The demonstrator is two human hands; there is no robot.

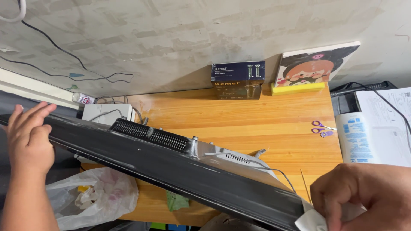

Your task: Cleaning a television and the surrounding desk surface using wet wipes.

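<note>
Long black panel (pixel 171 164), looked like a flat screen edge-on, ran diagonally from left edge down to lower right, tilted over the wooden table (pixel 257 124). Vent grille (pixel 147 133) on its back, thin grey cable (pixel 265 167) trailing off it.

Left hand (pixel 26 137) was flat against the panel's upper-left end, fingers straight and close together, thumb side toward camera, forearm coming up from bottom-left. Right hand (pixel 364 196) at the lower-right end, fingers curled and pinching a white cloth (pixel 311 220) against the panel corner.

Packages: dark blue rectangular box (pixel 238 80) standing against the wall at the table's back edge, two small product pictures on its front. Just right of it a yellow sponge block (pixel 297 88), cartoon picture board (pixel 317 64) leaning on the wall behind. Purple scissors (pixel 322 127) near the table's right edge. White pack with blue print (pixel 357 137) beside the table on the right, printed paper sheets (pixel 385 107) next to it. White plastic bag (pixel 92 196) under the panel at lower left. Small white bottle with red label (pixel 84 99) lying by the wall, white box (pixel 107 113) beside it
</note>
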